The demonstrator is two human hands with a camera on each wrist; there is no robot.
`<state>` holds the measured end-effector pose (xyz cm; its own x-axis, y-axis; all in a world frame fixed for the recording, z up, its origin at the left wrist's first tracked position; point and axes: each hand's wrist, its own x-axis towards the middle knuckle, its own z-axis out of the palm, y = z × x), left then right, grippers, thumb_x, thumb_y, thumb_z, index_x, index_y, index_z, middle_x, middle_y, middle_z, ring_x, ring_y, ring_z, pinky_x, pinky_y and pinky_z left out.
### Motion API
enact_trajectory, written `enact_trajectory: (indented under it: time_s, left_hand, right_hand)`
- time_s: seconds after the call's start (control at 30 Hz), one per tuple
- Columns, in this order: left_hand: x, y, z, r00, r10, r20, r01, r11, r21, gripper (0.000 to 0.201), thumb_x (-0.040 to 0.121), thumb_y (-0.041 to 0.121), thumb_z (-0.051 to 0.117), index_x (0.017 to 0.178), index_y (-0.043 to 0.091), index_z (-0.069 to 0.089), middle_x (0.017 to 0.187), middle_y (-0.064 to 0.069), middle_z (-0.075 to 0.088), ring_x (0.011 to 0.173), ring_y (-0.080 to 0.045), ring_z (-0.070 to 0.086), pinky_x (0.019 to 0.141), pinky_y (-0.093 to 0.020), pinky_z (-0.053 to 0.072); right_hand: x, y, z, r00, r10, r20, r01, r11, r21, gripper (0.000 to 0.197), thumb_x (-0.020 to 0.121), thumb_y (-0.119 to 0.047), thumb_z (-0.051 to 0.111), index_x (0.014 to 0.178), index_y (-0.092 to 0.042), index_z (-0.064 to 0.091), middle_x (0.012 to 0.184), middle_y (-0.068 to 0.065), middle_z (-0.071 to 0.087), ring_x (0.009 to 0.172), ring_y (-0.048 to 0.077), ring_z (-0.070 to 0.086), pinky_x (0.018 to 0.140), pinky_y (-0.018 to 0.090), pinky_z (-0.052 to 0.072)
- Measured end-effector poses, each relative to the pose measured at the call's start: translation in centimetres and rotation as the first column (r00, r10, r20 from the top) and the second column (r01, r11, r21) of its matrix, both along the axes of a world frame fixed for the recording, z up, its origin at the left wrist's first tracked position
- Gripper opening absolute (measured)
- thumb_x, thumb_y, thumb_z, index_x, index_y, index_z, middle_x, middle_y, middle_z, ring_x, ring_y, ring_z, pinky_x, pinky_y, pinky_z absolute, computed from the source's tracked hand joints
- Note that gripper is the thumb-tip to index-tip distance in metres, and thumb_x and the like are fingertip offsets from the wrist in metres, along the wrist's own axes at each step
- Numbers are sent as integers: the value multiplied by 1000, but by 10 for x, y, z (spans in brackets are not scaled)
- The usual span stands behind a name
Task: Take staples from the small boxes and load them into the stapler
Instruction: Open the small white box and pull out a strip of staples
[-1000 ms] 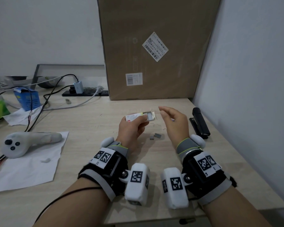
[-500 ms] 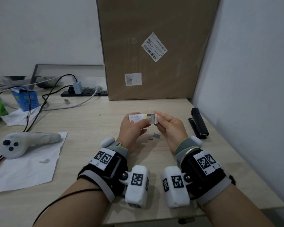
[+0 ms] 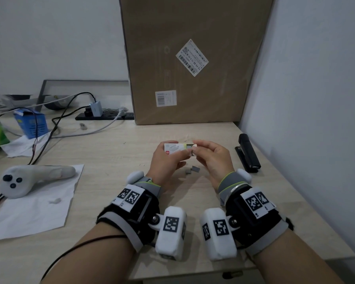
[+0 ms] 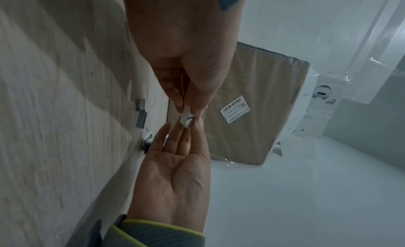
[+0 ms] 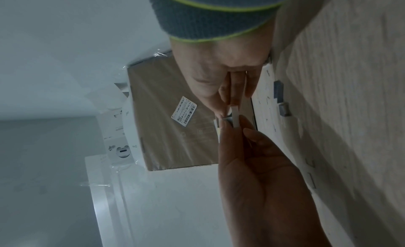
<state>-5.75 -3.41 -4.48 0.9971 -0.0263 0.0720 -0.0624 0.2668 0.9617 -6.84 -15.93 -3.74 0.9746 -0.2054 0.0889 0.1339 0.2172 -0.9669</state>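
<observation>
My left hand (image 3: 173,158) grips a small white staple box (image 3: 172,149) held level above the desk, open end to the right. My right hand (image 3: 199,150) meets that end, thumb and forefinger pinching the grey staples (image 3: 189,148) that stick out. The right wrist view shows the same pinch on the staples (image 5: 228,119) at the box end (image 5: 234,115); the left wrist view shows only the box end (image 4: 185,118). Two loose staple strips (image 3: 193,170) lie on the desk under my hands. The black stapler (image 3: 248,155) lies shut at the right, by the wall.
A big cardboard box (image 3: 193,58) stands against the back wall. At the left are a white controller (image 3: 27,179) on paper (image 3: 33,210), a blue carton (image 3: 31,124), cables and a power strip (image 3: 105,115). The wall runs close along the desk's right edge.
My right hand, apart from the box a second ago, has moved left to its open end and now pinches the staples there. The left hand has kept holding the box.
</observation>
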Motion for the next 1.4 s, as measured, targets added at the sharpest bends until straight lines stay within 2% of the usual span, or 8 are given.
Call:
enact_trajectory:
  time_s: [0.13, 0.3, 0.43, 0.57, 0.77, 0.93, 1.23, 1.4]
  left_hand:
    - [-1, -1, 0, 998, -56, 0, 56, 998, -19, 40, 79, 12, 72, 112, 14, 49, 95, -6, 67, 83, -15, 68, 67, -24, 51]
    - [-1, -2, -1, 990, -137, -25, 135, 987, -83, 20, 90, 16, 59, 109, 13, 52, 96, -5, 66, 83, -12, 66, 64, -19, 53]
    - [-1, -2, 0, 989, -144, -27, 142, 986, -85, 5, 92, 15, 56, 96, 16, 55, 92, -3, 66, 81, -10, 65, 63, -18, 54]
    - [1, -1, -2, 993, -115, -22, 112, 990, -85, 22, 91, 16, 57, 112, 12, 49, 102, -7, 64, 87, -14, 64, 68, -23, 52]
    - [1, -2, -3, 989, -146, -28, 143, 986, -82, 32, 92, 18, 56, 121, 11, 46, 108, -9, 61, 91, -15, 63, 69, -24, 50]
    - [1, -3, -2, 986, -166, -33, 164, 985, -60, 36, 94, 20, 52, 127, 5, 45, 109, -8, 62, 94, -16, 63, 71, -25, 49]
    - [-2, -4, 0, 982, -180, -55, 179, 984, -20, 33, 96, 23, 49, 126, 10, 45, 115, -9, 62, 99, -16, 63, 76, -27, 45]
    - [-3, -4, 1, 976, -207, -60, 207, 978, -9, 35, 96, 25, 48, 127, 10, 46, 110, -4, 62, 96, -13, 62, 74, -26, 45]
  right_hand:
    - [-1, 0, 1, 1000, -5, 9, 5, 1000, -6, 17, 81, -1, 65, 93, -12, 67, 79, 3, 67, 69, 6, 60, 63, 10, 49]
    - [0, 0, 1, 1000, -19, 12, 19, 1000, -7, 23, 80, -7, 68, 103, -9, 68, 80, -3, 69, 62, -6, 62, 57, 5, 46]
    - [0, 0, 0, 1000, -19, -2, 19, 1000, -18, 20, 84, -10, 65, 103, -14, 70, 83, -6, 69, 69, -2, 61, 65, 10, 47]
    - [-1, 1, 0, 1000, 13, 12, -12, 998, -65, 22, 87, -10, 61, 106, -16, 70, 95, -1, 69, 82, 6, 58, 75, 17, 45]
    - [-3, 1, 3, 999, 18, 46, -15, 998, -62, 25, 86, -3, 60, 109, -5, 67, 81, -3, 67, 59, -12, 60, 56, 3, 44]
    - [-4, 1, 5, 998, -16, 57, 20, 998, -65, 25, 82, -3, 65, 107, -3, 68, 81, -1, 68, 57, -12, 61, 54, 3, 44]
    - [-3, 0, 4, 998, -47, 30, 49, 995, -84, 18, 81, -5, 67, 98, -11, 68, 80, -2, 68, 56, -9, 61, 52, 5, 44]
    - [-6, 1, 5, 998, -31, 53, 35, 997, -71, 17, 81, -4, 67, 98, -6, 66, 77, 0, 68, 54, -10, 61, 52, 3, 43]
